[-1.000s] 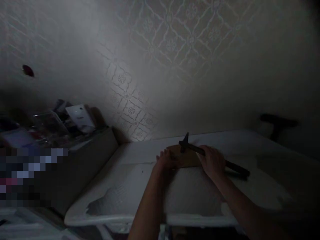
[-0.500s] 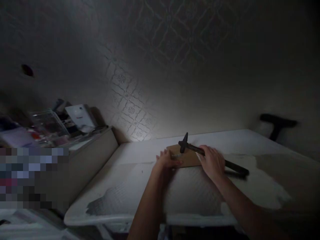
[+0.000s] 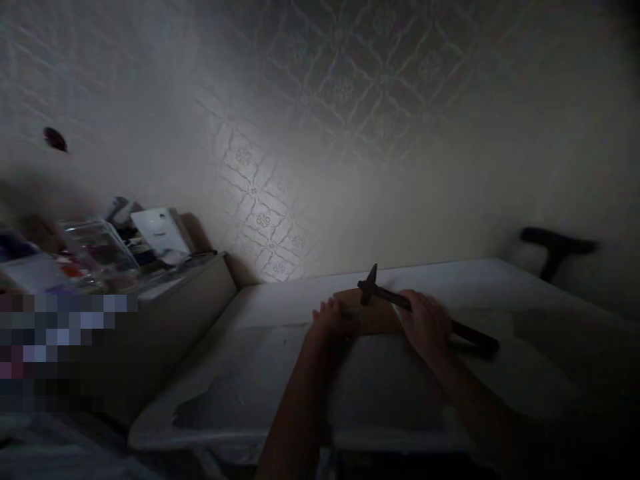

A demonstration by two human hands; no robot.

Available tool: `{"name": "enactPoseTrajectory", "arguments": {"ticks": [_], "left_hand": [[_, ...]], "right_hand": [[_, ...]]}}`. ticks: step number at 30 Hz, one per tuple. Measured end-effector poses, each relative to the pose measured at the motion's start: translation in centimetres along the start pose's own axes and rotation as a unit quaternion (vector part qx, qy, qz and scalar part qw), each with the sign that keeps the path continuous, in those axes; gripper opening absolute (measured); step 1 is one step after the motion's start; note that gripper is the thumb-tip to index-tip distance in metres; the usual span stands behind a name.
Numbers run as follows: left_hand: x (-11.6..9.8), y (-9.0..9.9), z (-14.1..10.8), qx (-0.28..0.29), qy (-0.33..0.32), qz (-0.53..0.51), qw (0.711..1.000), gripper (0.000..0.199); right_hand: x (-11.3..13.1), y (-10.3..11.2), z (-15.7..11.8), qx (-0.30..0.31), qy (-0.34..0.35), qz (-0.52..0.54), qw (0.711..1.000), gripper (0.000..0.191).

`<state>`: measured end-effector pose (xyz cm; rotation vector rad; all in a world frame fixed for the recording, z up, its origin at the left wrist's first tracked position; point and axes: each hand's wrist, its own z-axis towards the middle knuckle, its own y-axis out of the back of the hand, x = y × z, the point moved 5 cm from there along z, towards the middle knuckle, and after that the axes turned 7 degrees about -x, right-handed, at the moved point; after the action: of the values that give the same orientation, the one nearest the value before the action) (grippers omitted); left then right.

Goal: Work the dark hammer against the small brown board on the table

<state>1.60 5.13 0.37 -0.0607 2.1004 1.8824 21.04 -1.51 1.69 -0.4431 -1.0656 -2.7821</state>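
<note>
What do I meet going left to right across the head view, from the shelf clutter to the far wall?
Clear box → white card → left hand on the wooden board → hammer head → right hand gripping the hammer handle → dark T-shaped thing by the wall.

Two bare forearms rose from the bottom edge of the frame toward its centre, converging slightly. The left hand (image 3: 336, 318) lay palm down just left of centre, fingers curled forward. The right hand (image 3: 427, 325), right of centre, showed its back to the camera, its grip closed.
</note>
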Motion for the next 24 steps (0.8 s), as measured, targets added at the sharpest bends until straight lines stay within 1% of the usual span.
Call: {"name": "enactPoseTrajectory", "arguments": {"ticks": [4, 8, 11, 16, 21, 24], "left_hand": [[-0.02, 0.02, 0.06, 0.001, 0.001, 0.007, 1.0, 0.103], [-0.02, 0.08, 0.05, -0.001, 0.002, 0.014, 1.0, 0.098], [0.0, -0.01, 0.06, -0.002, -0.005, 0.007, 1.0, 0.099], [0.01, 0.04, 0.09, -0.012, -0.007, 0.005, 1.0, 0.101], [-0.1, 0.04, -0.03, 0.001, -0.001, 0.004, 1.0, 0.101], [-0.08, 0.06, 0.02, -0.003, 0.001, 0.002, 1.0, 0.1]], "right_hand": [[-0.02, -0.08, -0.05, 0.001, 0.004, -0.002, 1.0, 0.019], [-0.09, -0.13, -0.09, -0.002, 0.004, -0.004, 1.0, 0.02], [-0.11, -0.3, -0.13, 0.007, 0.005, -0.004, 1.0, 0.02], [-0.11, -0.23, -0.12, -0.002, 0.006, 0.0, 1.0, 0.02], [-0.08, -0.15, -0.09, -0.002, 0.009, -0.004, 1.0, 0.02], [-0.05, -0.15, -0.09, 0.002, 0.008, -0.014, 1.0, 0.02]]}}
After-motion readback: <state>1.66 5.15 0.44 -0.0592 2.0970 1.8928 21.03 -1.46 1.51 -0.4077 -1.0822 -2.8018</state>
